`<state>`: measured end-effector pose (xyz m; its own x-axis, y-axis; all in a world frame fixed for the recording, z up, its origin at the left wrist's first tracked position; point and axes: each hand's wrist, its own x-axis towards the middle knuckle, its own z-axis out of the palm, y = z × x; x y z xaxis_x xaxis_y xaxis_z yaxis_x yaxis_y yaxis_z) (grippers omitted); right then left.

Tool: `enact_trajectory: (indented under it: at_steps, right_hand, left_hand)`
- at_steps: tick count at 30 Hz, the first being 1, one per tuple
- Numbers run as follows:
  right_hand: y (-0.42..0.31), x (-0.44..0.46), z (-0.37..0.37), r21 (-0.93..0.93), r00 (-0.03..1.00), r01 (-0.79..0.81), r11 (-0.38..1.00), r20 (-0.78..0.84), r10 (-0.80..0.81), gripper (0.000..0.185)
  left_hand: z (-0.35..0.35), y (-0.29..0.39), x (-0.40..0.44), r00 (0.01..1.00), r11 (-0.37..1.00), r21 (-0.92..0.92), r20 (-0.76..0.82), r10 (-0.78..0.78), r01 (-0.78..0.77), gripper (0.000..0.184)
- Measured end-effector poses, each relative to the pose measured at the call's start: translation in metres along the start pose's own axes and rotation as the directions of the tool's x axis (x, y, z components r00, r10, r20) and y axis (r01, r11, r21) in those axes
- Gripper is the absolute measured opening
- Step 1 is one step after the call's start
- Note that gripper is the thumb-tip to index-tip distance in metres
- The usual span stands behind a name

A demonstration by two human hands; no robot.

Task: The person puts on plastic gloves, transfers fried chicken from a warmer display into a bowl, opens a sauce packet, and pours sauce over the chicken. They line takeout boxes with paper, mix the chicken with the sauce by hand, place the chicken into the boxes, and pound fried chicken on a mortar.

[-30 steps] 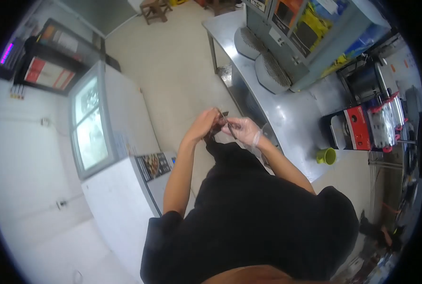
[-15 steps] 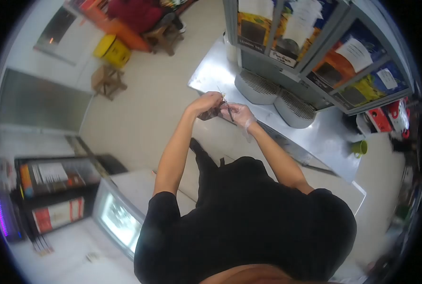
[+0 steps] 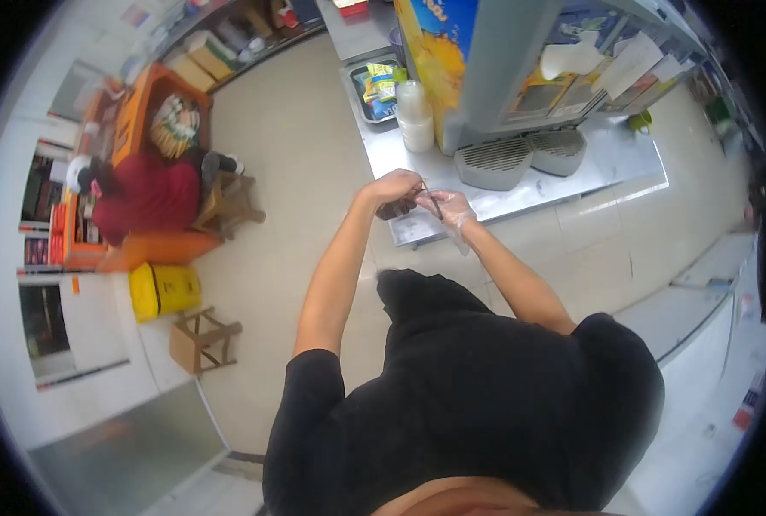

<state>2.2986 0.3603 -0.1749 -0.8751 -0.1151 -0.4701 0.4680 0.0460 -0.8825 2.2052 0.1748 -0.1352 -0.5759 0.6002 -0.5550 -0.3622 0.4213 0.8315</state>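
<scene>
My left hand is bare and curled closed around a dark brown, shiny item whose kind I cannot make out. Close beside it, my right hand, in a loose clear plastic glove, is closed on a thin dark stick-like tool. The tool's upper end reaches toward the left fingers; whether it touches the brown item is hidden. Both hands are in front of the near edge of a metal counter.
On the counter stand a drink dispenser with grey drip trays, stacked clear cups, a tray of packets and a green mug. At left, a person in dark red sits near a yellow bin and wooden stool.
My view has swung left, bringing the cups, packet tray and seated person more fully into sight. Both hands stay together, holding the same things, and now appear nearer the counter's end.
</scene>
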Motion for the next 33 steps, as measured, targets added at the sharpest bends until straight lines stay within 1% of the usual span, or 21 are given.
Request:
enact_trajectory:
  at_steps: [1, 4, 5, 8, 9, 11, 12, 13, 16, 18, 20, 22, 23, 24, 25, 26, 27, 28, 30, 31, 33]
  right_hand:
    - [0.001, 0.002, 0.012, 0.050, 1.000, 0.008, 0.999, -0.023, -0.007, 0.039]
    - [-0.019, 0.011, 0.052, -0.019, 0.996, 0.074, 0.997, -0.039, -0.075, 0.038]
    - [-0.021, 0.023, 0.065, -0.124, 0.992, -0.027, 0.992, -0.129, 0.011, 0.037]
    - [-0.032, 0.067, 0.113, -0.052, 0.980, 0.010, 0.999, -0.198, -0.021, 0.034]
    - [-0.030, 0.085, 0.125, -0.045, 0.975, 0.053, 0.998, -0.216, -0.061, 0.045]
    - [-0.010, 0.131, 0.131, 0.174, 0.952, 0.202, 0.964, -0.265, -0.152, 0.053]
    - [-0.028, 0.132, 0.152, 0.281, 0.936, 0.275, 0.920, -0.299, -0.188, 0.058]
    - [-0.048, 0.120, 0.154, -0.361, 0.879, -0.077, 0.929, -0.464, -0.108, 0.059]
    - [-0.047, 0.132, 0.152, -0.625, 0.840, -0.379, 0.683, -0.542, -0.030, 0.052]
    - [-0.049, 0.147, 0.153, -0.622, 0.775, -0.502, 0.601, -0.632, -0.005, 0.049]
    - [-0.025, 0.180, 0.144, -0.613, 0.724, -0.576, 0.540, -0.689, -0.009, 0.044]
    - [0.027, 0.208, 0.123, -0.692, 0.745, -0.526, 0.495, -0.655, -0.124, 0.035]
    - [0.049, 0.218, 0.109, -0.697, 0.763, -0.568, 0.437, -0.645, -0.037, 0.028]
    - [0.132, 0.227, 0.090, -0.767, 0.662, -0.523, 0.372, -0.641, -0.390, 0.035]
    - [0.126, 0.231, 0.087, -0.788, 0.763, -0.588, 0.184, -0.616, -0.197, 0.036]
    - [0.075, 0.240, 0.099, -0.748, 0.759, -0.651, 0.128, -0.638, 0.129, 0.036]
    - [0.124, 0.239, 0.090, -0.814, 0.800, -0.579, 0.045, -0.578, -0.158, 0.035]
    - [0.065, 0.239, 0.101, -0.563, 0.666, -0.727, 0.394, -0.718, 0.203, 0.033]
    - [0.037, 0.229, 0.114, -0.373, 0.615, -0.683, 0.628, -0.757, 0.219, 0.030]
    - [0.031, 0.231, 0.118, -0.378, 0.588, -0.690, 0.618, -0.791, 0.172, 0.028]
    - [0.028, 0.240, 0.127, -0.406, 0.500, -0.750, 0.522, -0.865, 0.047, 0.024]
  left_hand:
    - [-0.016, -0.013, 0.008, 0.998, 1.000, 0.003, 0.061, 0.026, -0.026, 0.027]
    - [-0.057, -0.033, 0.009, 0.986, 0.994, 0.071, 0.148, 0.071, -0.082, 0.027]
    - [-0.073, -0.034, 0.002, 0.984, 0.989, 0.110, 0.163, 0.076, -0.095, 0.027]
    - [-0.126, -0.020, -0.026, 0.977, 0.997, 0.071, 0.212, 0.008, -0.024, 0.023]
    - [-0.149, -0.027, -0.023, 0.973, 0.995, 0.062, 0.223, 0.065, -0.081, 0.024]
    - [-0.193, -0.035, -0.023, 0.978, 0.995, 0.056, 0.199, 0.067, -0.080, 0.024]
    - [-0.215, -0.034, -0.034, 0.980, 0.996, 0.054, 0.188, 0.059, -0.070, 0.025]
    - [-0.236, -0.031, -0.042, 0.980, 0.999, -0.002, 0.190, 0.053, -0.054, 0.027]
    - [-0.310, -0.034, -0.067, 0.987, 0.996, -0.031, 0.132, 0.091, -0.088, 0.026]
    - [-0.363, -0.053, -0.067, 0.990, 0.998, -0.038, 0.128, 0.059, -0.054, 0.025]
    - [-0.413, -0.063, -0.067, 0.992, 0.996, -0.066, 0.107, 0.067, -0.060, 0.025]
    - [-0.467, -0.066, -0.066, 0.990, 0.989, -0.107, 0.081, 0.113, -0.104, 0.024]
    - [-0.492, -0.068, -0.066, 0.991, 0.981, -0.176, 0.085, 0.098, -0.082, 0.024]
    - [-0.517, -0.070, -0.063, 0.992, 0.967, -0.245, 0.086, 0.088, -0.064, 0.023]
    - [-0.544, -0.068, -0.060, 0.991, 0.966, -0.244, 0.079, 0.107, -0.084, 0.022]
    - [-0.571, -0.064, -0.057, 0.990, 0.964, -0.244, 0.072, 0.124, -0.103, 0.022]
    - [-0.599, -0.059, -0.053, 0.989, 0.952, -0.290, 0.082, 0.122, -0.093, 0.022]
    - [-0.629, -0.055, -0.042, 0.988, 0.947, -0.305, 0.086, 0.131, -0.099, 0.022]
    - [-0.683, -0.050, -0.027, 0.985, 0.929, -0.358, 0.103, 0.137, -0.092, 0.022]
    - [-0.711, -0.040, -0.019, 0.987, 0.943, -0.322, 0.102, 0.125, -0.087, 0.022]
    - [-0.763, -0.011, 0.001, 0.991, 0.954, -0.289, 0.077, 0.113, -0.086, 0.022]
